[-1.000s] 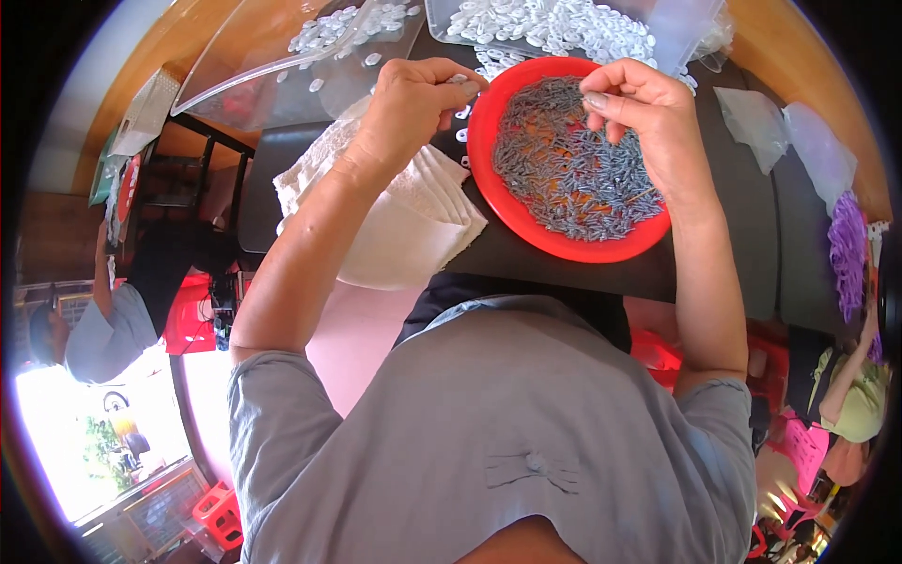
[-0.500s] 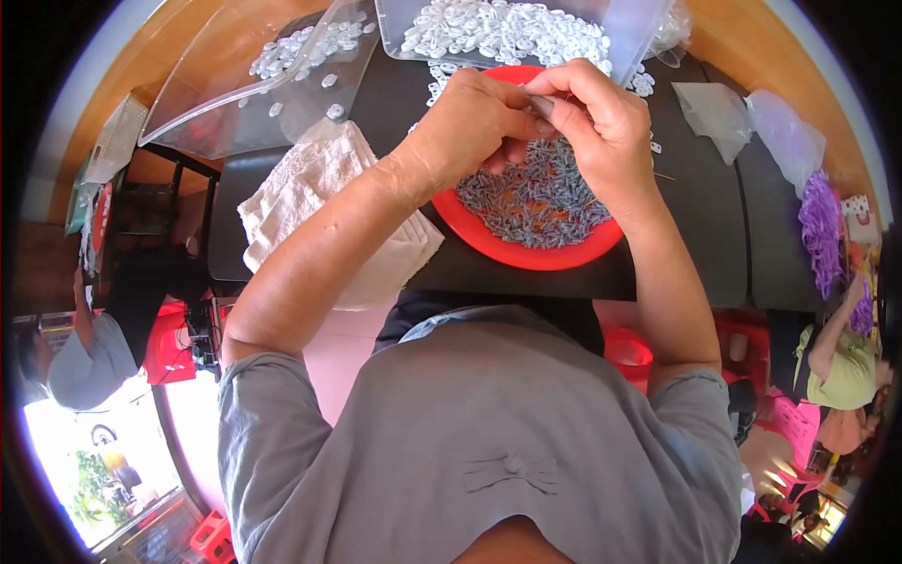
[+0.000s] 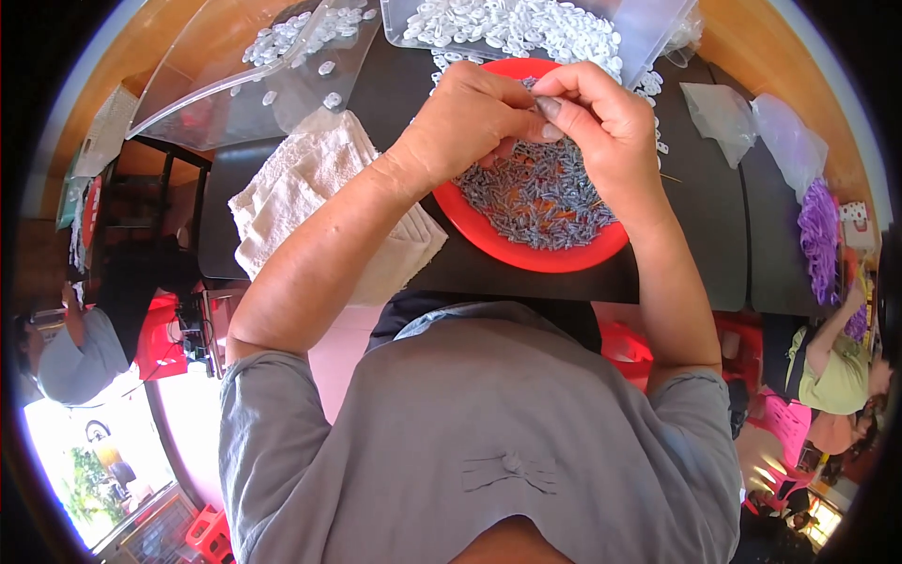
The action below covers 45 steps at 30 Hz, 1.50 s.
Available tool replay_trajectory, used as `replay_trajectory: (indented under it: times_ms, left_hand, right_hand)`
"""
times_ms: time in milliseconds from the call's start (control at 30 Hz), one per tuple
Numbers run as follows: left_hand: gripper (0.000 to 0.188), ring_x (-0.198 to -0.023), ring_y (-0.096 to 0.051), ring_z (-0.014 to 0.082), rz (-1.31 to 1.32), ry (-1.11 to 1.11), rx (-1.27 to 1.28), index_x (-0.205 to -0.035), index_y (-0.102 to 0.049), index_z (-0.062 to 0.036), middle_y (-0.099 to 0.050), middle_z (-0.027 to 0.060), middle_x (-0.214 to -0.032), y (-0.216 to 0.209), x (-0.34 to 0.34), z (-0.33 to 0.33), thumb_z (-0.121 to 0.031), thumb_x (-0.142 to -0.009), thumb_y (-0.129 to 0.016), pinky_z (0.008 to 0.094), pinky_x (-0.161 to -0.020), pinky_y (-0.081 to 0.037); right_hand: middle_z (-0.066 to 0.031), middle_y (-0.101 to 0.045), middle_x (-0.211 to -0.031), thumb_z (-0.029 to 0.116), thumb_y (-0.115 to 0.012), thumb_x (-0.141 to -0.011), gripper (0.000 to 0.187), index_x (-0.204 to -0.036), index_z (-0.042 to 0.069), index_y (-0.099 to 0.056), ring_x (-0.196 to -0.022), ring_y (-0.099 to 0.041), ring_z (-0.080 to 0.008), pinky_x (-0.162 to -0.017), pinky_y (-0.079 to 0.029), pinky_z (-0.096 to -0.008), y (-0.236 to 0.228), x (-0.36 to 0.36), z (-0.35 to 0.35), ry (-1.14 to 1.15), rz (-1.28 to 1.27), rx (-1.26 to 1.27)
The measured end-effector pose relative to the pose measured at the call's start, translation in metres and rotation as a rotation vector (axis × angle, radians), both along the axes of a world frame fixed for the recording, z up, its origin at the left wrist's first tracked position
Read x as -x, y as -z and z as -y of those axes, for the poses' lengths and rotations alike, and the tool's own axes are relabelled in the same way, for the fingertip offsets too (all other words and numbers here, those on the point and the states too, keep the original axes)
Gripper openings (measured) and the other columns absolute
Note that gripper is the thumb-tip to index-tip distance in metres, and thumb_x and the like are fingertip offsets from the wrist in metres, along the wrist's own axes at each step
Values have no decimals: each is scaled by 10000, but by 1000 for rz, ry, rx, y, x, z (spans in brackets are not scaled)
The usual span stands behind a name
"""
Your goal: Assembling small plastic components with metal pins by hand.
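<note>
Clock centred on the round red plastic basin [image 3: 569, 259] in front of me: glossy, smooth rim. Slim grey pieces [image 3: 540, 207] inside it: slight sheen, I can't tell metal from plastic. At 12, small white oval plastic pieces [image 3: 512, 26], smooth, semi-gloss, in a clear rigid plastic bin [image 3: 645, 45], shiny. At 10, clear plastic tray [image 3: 188, 111], glossy. At 9, cream folded cloth [image 3: 296, 193], rough pile, matt. Black smooth tabletop [image 3: 700, 230]: low sheen. Past 2, thin filmy plastic bag [image 3: 719, 122], wrinkled. At 6, my grey cloth shirt [image 3: 507, 404]: matt, creased.
</note>
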<state>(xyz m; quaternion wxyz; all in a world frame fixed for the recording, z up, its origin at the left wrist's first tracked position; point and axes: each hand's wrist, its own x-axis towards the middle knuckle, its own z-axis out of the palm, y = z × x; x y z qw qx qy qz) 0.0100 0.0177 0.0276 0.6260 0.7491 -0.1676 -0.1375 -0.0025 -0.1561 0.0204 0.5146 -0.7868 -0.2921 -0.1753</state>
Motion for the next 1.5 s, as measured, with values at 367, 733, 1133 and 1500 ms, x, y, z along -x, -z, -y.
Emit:
replay_trajectory:
  times_ms: [367,733,1133,1500]
  left_hand:
    - [154,-539,-551,95,-75,-153,314,-906,-663,16,-601,44,-662,8,8,2,-137,-908,-642,220,-445,-394]
    - [166,-563,-570,120,-177,-170,393,-916,-627,14,-607,47,-725,10,7,3,-150,-930,-613,226,-459,-412]
    - [148,-560,-561,92,-121,-178,313,-934,-620,13,-597,32,-713,11,9,5,-134,-920,-621,217,-430,-408]
    - [138,-549,-545,72,-67,-210,272,-930,-631,12,-586,20,-689,12,12,6,-125,-925,-613,207,-429,-409]
  right_hand:
    - [-29,-647,-883,31,-616,-897,98,-987,3,-644,-757,-603,-89,-639,-473,-213,-4,4,-4,39,-300,-279]
    - [-10,-642,-803,74,-629,-905,86,-963,14,-652,-734,-591,-59,-615,-501,-211,-1,0,-1,82,-303,-282]
    - [15,-637,-849,72,-608,-919,92,-983,16,-643,-751,-580,-49,-636,-466,-194,5,0,-3,150,-167,-73]
    - [14,-623,-803,49,-606,-913,75,-965,1,-629,-708,-555,-44,-611,-459,-195,6,0,-5,168,-52,-2]
